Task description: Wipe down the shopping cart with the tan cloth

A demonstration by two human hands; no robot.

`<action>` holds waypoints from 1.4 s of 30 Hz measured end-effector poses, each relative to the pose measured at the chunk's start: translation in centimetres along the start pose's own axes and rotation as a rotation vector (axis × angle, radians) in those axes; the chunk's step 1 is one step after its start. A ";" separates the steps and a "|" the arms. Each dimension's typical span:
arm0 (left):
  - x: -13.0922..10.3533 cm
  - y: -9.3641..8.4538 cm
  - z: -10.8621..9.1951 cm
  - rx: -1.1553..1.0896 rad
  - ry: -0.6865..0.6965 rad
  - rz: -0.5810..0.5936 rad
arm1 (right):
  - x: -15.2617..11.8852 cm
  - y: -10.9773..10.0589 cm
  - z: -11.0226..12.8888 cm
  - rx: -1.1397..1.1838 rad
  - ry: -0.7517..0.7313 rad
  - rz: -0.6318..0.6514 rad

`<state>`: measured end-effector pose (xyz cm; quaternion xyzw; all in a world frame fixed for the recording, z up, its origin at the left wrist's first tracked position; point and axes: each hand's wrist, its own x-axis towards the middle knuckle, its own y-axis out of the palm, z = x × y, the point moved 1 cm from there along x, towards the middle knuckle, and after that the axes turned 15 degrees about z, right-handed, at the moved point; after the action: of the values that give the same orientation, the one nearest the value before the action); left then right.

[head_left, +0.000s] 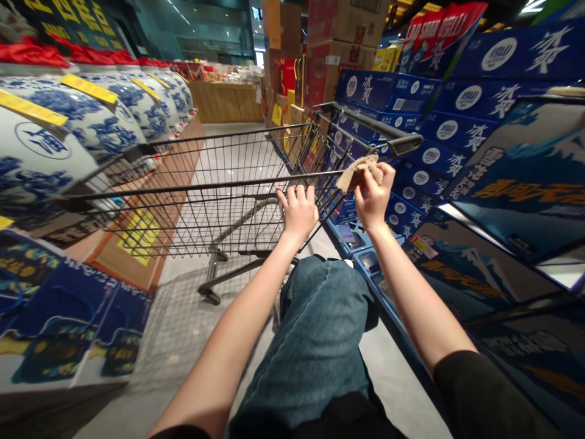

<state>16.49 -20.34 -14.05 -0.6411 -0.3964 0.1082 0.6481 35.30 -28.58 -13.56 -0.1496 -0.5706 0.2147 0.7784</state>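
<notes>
The person crouches in a shop aisle before a wire shopping cart, one knee in blue jeans raised between the arms.

Left hand: fingers curled together over a horizontal wire bar at the near end of the cart's basket, gripping it. Knuckles face the camera; the thumb is hidden behind the bar.

Right hand: raised just beside the cart's corner, under the dark handle. The fingers are bunched and pinch a tan cloth. The cloth sits at the fingertips, crumpled, its loose end hanging out to the left of the fingers and pressed against the cart's top rail. Whether the thumb lies beneath the cloth cannot be told.

The two hands are near each other, not touching.

Surroundings: blue-and-white porcelain jars with yellow labels stand on a wooden shelf to the left. Blue cartons with white round marks are stacked to the right, close behind the right hand. Brown boxes are piled farther down the aisle.
</notes>
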 end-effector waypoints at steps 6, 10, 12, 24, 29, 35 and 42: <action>0.2 -0.5 0.2 0.022 0.023 0.045 | -6.0 4.1 0.7 0.177 0.059 0.233; 0.2 0.0 0.8 0.032 0.067 0.041 | -5.6 3.9 0.1 0.130 0.073 0.093; -0.1 0.7 1.6 0.028 0.116 0.034 | -6.0 4.3 0.2 0.099 0.060 0.084; -6.3 7.3 6.1 0.060 0.153 0.231 | -7.5 5.7 -0.3 0.138 0.085 0.206; -5.8 7.4 4.6 0.050 0.084 0.222 | -9.9 7.4 -0.7 0.205 0.025 0.495; -6.2 7.6 4.4 0.047 0.069 0.234 | -9.8 7.3 -1.5 0.189 0.100 0.358; -6.4 8.0 4.1 0.007 0.038 0.214 | -10.4 7.1 -0.7 0.204 0.076 0.583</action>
<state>12.54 -20.22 -24.35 -0.6796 -0.3130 0.1659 0.6424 32.09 -27.72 -25.77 -0.2361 -0.4498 0.4792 0.7158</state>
